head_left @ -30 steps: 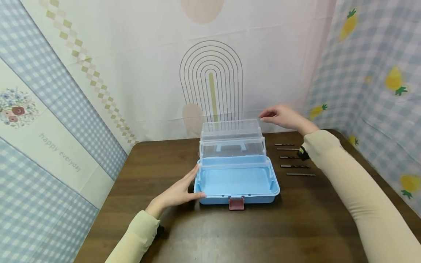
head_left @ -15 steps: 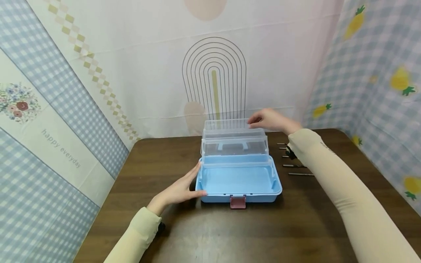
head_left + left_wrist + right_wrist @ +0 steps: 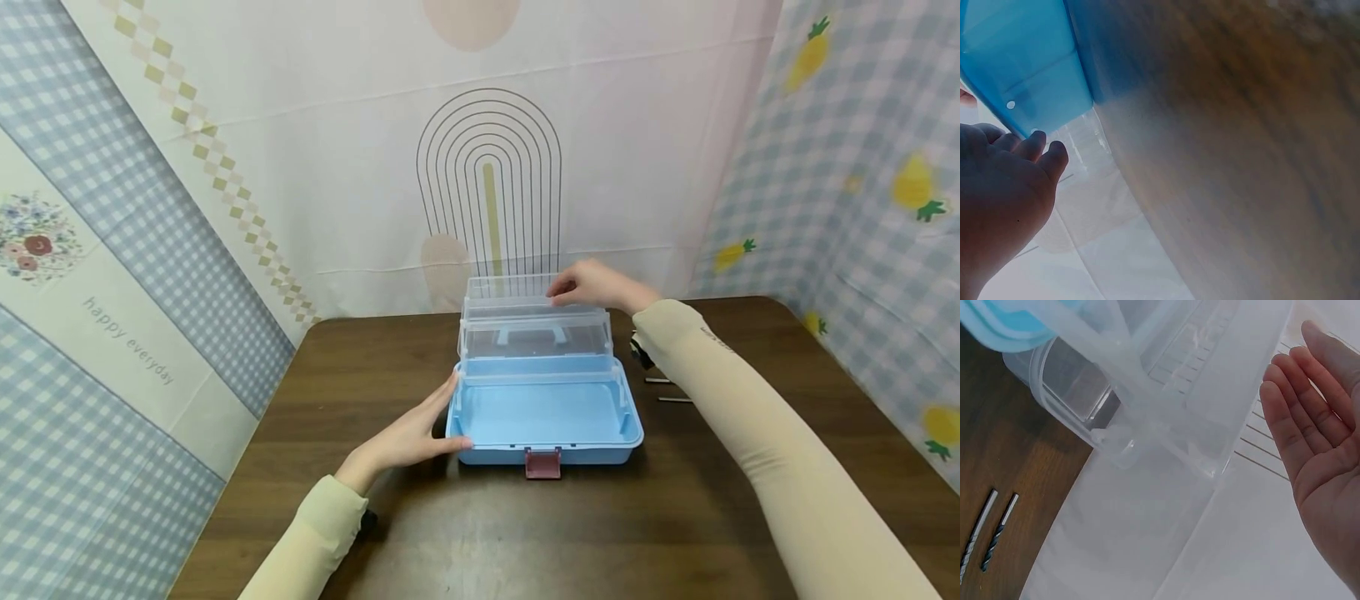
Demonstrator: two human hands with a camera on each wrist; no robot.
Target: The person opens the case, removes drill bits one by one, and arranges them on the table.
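Note:
A light blue toolbox (image 3: 540, 412) stands with its clear lid up and its translucent trays (image 3: 536, 333) fanned out behind the base. My left hand (image 3: 405, 433) rests at the front left corner, thumb on the front rim and fingers straight along the side. The left wrist view shows that hand (image 3: 1010, 175) beside the blue wall (image 3: 1035, 81). My right hand (image 3: 592, 283) is over the right part of the top tray. In the right wrist view its fingers (image 3: 1304, 406) are loosely bent, with nothing seen between them, beside the clear tray (image 3: 1147, 419).
Metal drill bits (image 3: 675, 400) lie on the brown table (image 3: 360, 375) to the right, partly hidden by my right sleeve. Two bits (image 3: 1000, 531) show in the right wrist view. A pink latch (image 3: 543, 463) hangs at the box front. Printed cloth (image 3: 337, 167) hangs behind the table.
My right hand has moved left and slightly down, from beside the raised trays to over the top one. The right sleeve now covers more drill bits. My left hand stays at the corner.

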